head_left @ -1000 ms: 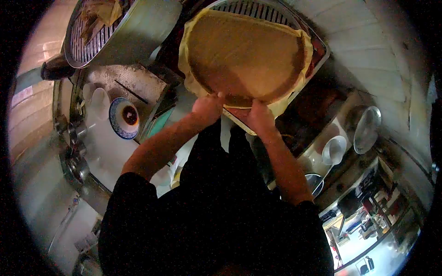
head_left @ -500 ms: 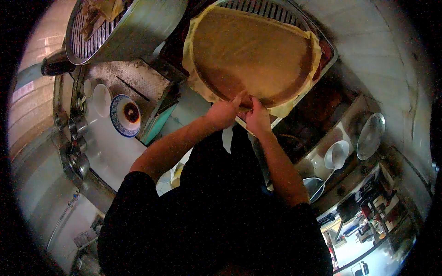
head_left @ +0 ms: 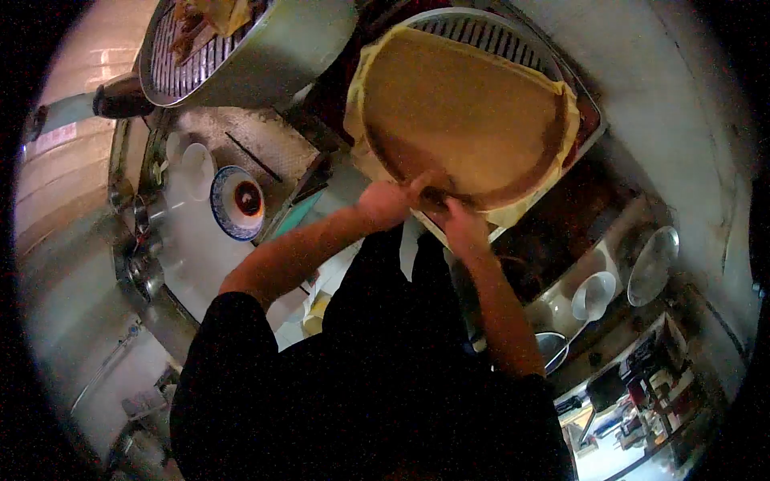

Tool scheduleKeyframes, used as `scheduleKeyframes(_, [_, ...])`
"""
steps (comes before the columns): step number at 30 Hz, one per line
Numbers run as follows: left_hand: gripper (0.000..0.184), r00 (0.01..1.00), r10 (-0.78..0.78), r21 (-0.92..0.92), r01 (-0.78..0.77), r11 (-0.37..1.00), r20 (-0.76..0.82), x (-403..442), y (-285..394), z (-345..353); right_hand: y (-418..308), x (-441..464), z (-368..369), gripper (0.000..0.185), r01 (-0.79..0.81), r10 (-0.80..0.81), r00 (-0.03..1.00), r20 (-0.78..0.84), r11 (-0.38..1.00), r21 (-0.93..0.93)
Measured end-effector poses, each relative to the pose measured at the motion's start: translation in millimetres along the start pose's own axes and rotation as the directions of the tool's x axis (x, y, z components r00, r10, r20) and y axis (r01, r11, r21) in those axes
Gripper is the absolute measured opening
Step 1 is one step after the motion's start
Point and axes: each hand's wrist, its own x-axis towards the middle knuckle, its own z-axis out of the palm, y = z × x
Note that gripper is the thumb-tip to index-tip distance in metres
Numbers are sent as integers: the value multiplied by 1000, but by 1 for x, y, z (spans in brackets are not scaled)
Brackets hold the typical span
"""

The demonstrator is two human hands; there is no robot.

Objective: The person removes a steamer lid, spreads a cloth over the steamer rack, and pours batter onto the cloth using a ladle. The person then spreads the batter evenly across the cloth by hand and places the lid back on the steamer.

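Note:
A wide yellowish cloth (head_left: 473, 112) lies over a big round metal tray, whose slatted base (head_left: 489, 36) shows along the far side. The cloth's wrinkled margin hangs over the tray's rim. At the near edge my left hand (head_left: 387, 203) has its fingers closed on the cloth. Close beside it on the right, my right hand (head_left: 467, 228) pinches the same edge. The two hands nearly touch, and the fold between the fingers is dark and hard to make out.
To the upper left stands a large metal pot (head_left: 305, 48) with a slatted top. Below it, a blue-rimmed bowl (head_left: 220, 196) of dark sauce sits on a white counter (head_left: 188, 256). On the right are a white bowl (head_left: 597, 289) and a round clear-looking lid (head_left: 654, 268).
The whole view has shifted, so the tray and counter appear farther right and slightly lower. Both hands remain at the near edge of the cloth, a little farther apart at the wrists.

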Motion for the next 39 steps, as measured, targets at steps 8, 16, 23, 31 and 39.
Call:
scheduleKeyframes(8, [67, 931, -92, 42, 114, 993, -353, 2, -89, -48, 59, -3, -57, 32, -48, 2, 983, -185, 967, -248])
scheduleKeyframes(16, [62, 889, 52, 283, 89, 955, -456, 75, -88, -33, 17, 30, -68, 51, 6, -58, 990, -126, 927, -376])
scheduleKeyframes(23, [63, 978, 104, 215, -64, 975, -179, 96, -16, -70, -24, 130, -54, 59, 65, -60, 998, 25, 921, -384])
scheduleKeyframes(31, [67, 891, 98, 310, 50, 949, -444, 131, -55, -54, 19, 170, -42, 52, 19, -177, 955, -237, 838, -546])
scheduleKeyframes(39, [66, 796, -166, 179, 325, 929, -582, 122, -85, -115, 15, 162, -133, 71, -211, 62, 933, -355, 892, -401])
